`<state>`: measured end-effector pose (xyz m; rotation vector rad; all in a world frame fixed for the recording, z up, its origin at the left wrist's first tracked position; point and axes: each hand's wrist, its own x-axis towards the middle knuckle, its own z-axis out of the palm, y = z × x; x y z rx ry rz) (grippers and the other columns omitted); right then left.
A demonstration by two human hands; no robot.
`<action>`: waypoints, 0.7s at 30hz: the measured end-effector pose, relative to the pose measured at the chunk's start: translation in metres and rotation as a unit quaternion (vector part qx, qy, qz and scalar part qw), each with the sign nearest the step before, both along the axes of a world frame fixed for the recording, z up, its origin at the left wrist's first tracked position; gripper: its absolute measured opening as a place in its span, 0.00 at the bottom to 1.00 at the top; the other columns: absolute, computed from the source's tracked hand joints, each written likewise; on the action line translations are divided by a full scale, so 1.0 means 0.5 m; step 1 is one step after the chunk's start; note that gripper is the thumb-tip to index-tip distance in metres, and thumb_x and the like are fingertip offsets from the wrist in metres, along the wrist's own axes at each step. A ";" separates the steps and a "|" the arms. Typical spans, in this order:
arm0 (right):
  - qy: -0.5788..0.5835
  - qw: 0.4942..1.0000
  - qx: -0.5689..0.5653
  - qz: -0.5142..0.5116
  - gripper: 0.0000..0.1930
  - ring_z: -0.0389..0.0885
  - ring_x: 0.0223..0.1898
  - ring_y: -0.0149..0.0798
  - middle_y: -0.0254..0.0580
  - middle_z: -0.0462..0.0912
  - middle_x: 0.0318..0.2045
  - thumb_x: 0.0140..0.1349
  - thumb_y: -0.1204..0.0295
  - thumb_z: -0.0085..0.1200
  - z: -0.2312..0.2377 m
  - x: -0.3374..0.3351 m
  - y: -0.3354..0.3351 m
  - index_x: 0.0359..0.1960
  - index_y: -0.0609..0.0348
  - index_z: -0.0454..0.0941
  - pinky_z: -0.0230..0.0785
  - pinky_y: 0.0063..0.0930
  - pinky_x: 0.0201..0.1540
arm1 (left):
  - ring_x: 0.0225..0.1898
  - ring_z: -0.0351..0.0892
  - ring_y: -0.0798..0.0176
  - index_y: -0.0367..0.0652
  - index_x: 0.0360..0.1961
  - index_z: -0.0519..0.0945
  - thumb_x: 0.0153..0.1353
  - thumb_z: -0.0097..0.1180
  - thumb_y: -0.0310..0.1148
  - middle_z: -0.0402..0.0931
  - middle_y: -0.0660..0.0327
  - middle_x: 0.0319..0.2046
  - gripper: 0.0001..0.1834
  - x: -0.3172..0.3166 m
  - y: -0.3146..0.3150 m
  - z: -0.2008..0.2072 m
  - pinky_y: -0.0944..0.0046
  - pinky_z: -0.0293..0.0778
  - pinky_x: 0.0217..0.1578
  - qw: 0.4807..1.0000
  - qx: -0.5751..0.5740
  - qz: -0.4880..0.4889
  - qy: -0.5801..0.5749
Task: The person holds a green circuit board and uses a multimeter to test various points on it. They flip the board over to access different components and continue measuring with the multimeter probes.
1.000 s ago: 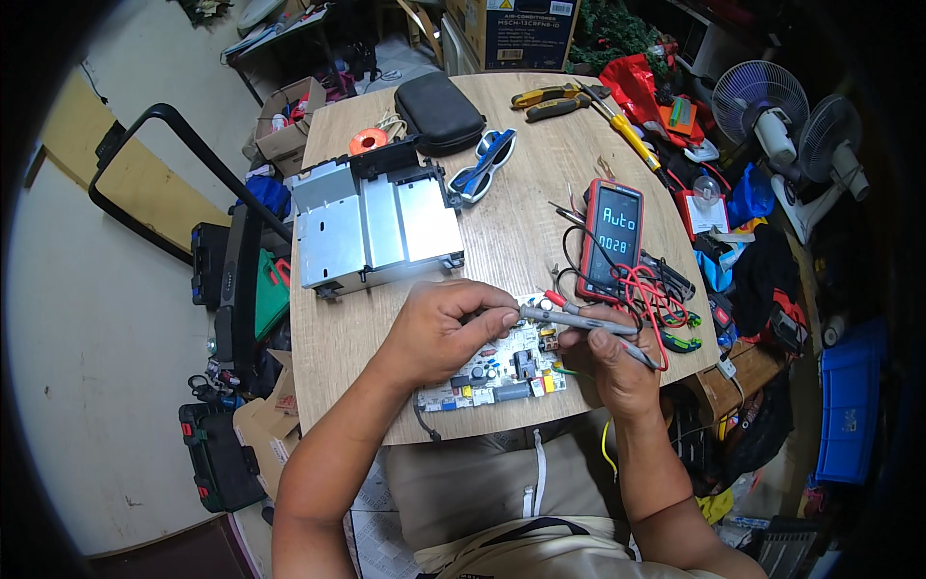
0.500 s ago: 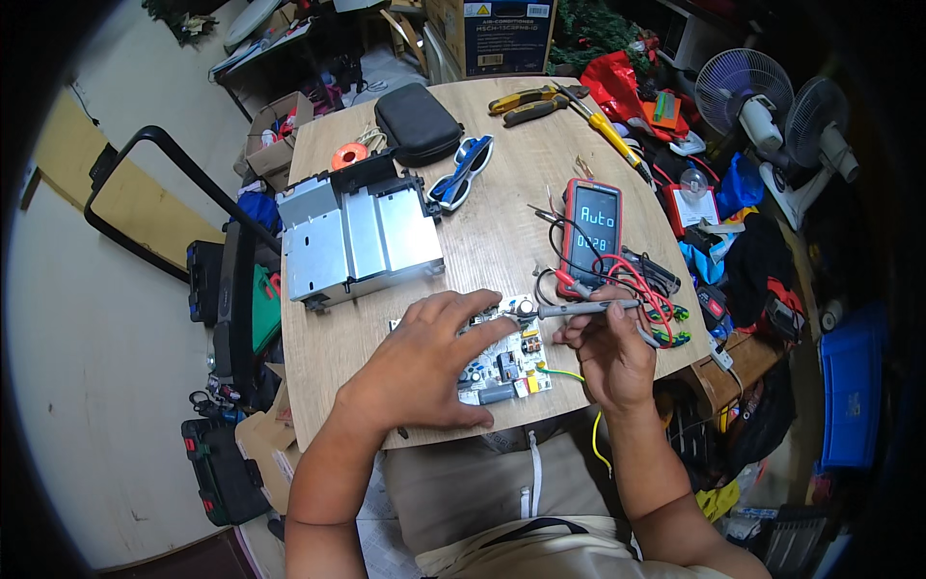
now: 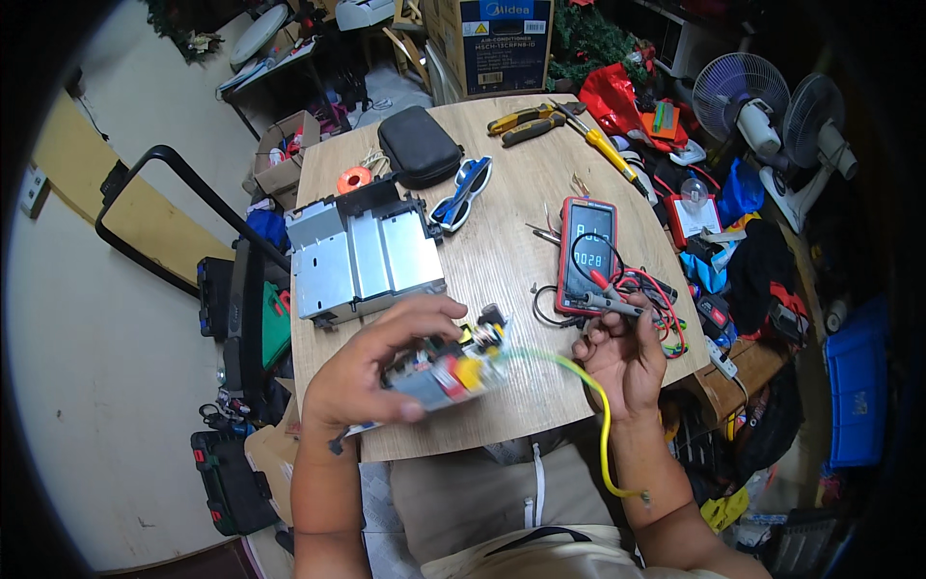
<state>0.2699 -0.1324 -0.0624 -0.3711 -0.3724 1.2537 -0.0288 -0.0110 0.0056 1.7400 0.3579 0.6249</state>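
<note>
My left hand (image 3: 352, 372) is closed round the left edge of a circuit board (image 3: 458, 372), lifted and tilted above the near part of the table; motion blurs its components. A yellow-green wire (image 3: 606, 425) runs from the board and hangs past the table edge, by my right wrist. My right hand (image 3: 627, 372), palm up, has grey test probes (image 3: 610, 303) pinched in its fingers, one with a red part. Just beyond lies a red multimeter (image 3: 588, 253) with a lit screen, its red and black leads (image 3: 666, 314) looping beside it.
A metal housing (image 3: 371, 253) stands at the table's left, with a black case (image 3: 420, 145), white-blue glasses (image 3: 463, 193) and an orange coil (image 3: 354, 179) behind. Yellow-black pliers (image 3: 526, 123) and a yellow screwdriver (image 3: 610, 150) lie at the far right. Clutter and fans (image 3: 743, 96) stand beyond.
My left hand has raised the circuit board off the table, tilted it and moved left. My right hand has drawn the probes away from the board, up against the multimeter's lower edge.
</note>
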 end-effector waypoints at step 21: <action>-0.241 0.967 0.086 0.006 0.17 0.86 0.49 0.48 0.58 0.86 0.47 0.71 0.69 0.61 -0.019 -0.034 -0.024 0.58 0.61 0.79 0.79 0.46 0.55 | 0.52 0.86 0.44 0.31 0.63 0.76 0.67 0.52 0.44 0.84 0.43 0.54 0.31 0.015 0.007 -0.106 0.46 0.80 0.59 0.720 -0.658 0.004 -0.221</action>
